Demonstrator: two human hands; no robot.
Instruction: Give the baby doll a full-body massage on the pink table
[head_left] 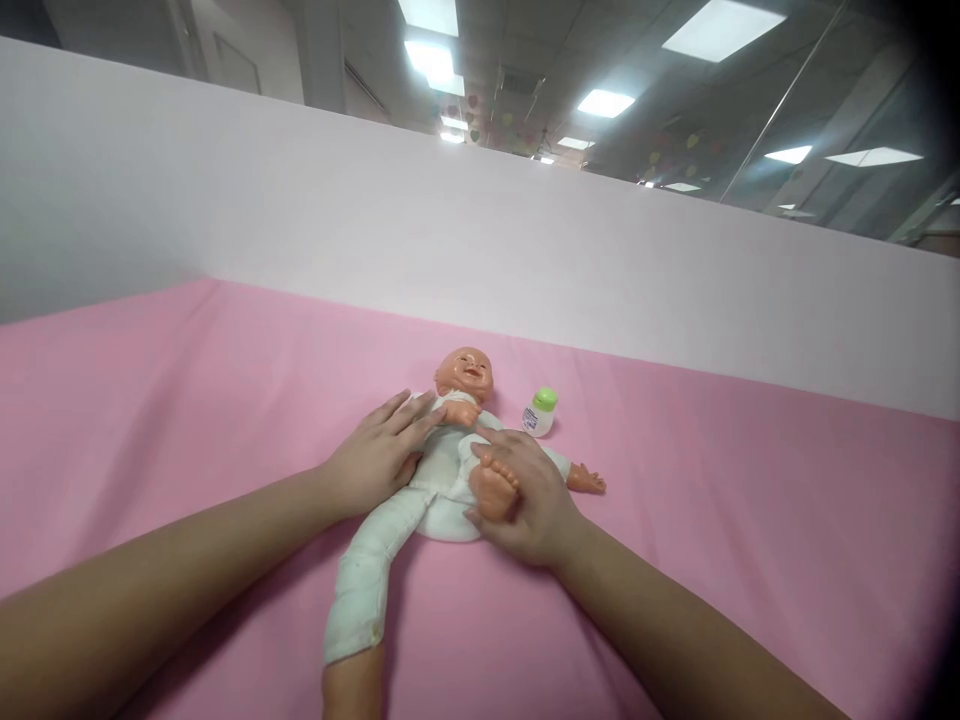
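A green-capped bottle [539,412] sits beside the doll [444,462]; the right hand [529,500] clasps its raised foot [495,490], the left hand [375,455] lies open against it. Pink sheet [247,410] spreads beneath, white wall [375,230] beyond

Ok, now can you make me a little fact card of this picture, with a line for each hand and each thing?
Doll: on its back, one leg raised, the other stretched out
Left hand: touching the doll's upper body
Right hand: around the doll's raised foot
Bottle: beside the doll, green cap on
Cloth: pink, under the doll
Wall: white, behind
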